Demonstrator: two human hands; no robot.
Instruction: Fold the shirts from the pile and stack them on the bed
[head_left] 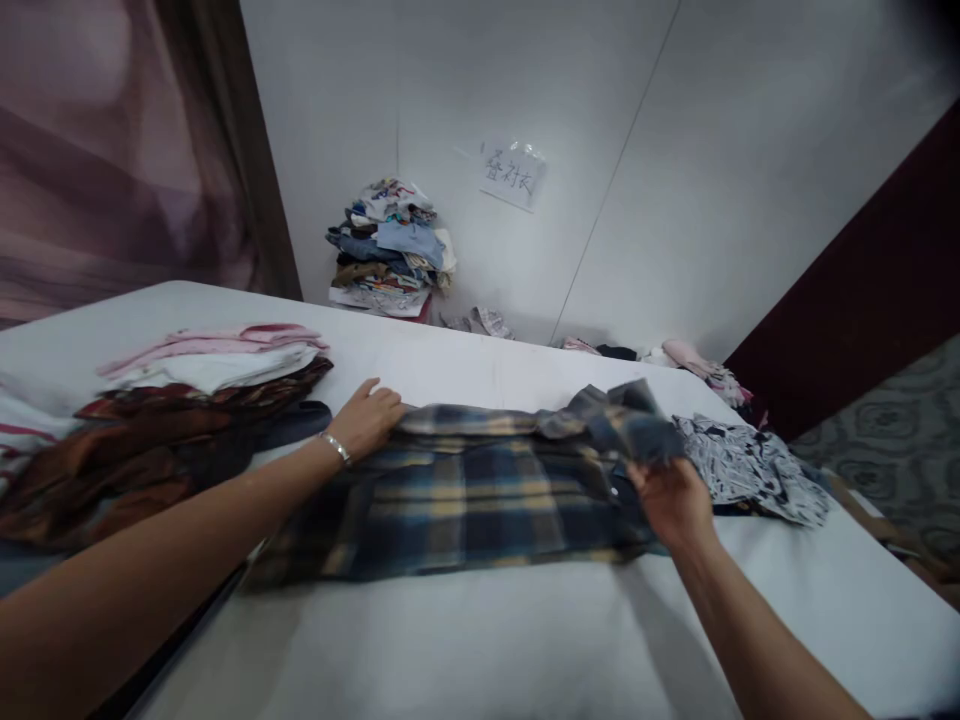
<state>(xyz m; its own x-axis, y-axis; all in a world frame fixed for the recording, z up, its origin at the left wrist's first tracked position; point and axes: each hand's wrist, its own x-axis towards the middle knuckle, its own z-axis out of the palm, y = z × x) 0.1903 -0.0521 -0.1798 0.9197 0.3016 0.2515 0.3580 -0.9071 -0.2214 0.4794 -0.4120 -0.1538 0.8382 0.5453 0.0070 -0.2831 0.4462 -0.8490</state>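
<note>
A plaid shirt (480,500) in navy, blue, grey and yellow lies across the white table in front of me, partly folded. My left hand (369,418), with a silver bracelet at the wrist, rests on its far left edge with the fingers apart. At the right end, my right hand (673,498) is closed on a part of the shirt, palm turned up, and holds that cloth raised off the table. The lifted part is smeared by motion, and the right fingertips are partly hidden under it.
Left on the white table (525,640) lie heaped brown, white and pink clothes (165,430). A black-and-white patterned garment (750,465) lies at right. Behind the table rises a clothes stack (394,245); more clothes (697,365) lie past the far right edge. A handwritten sign (514,172) hangs on the wall.
</note>
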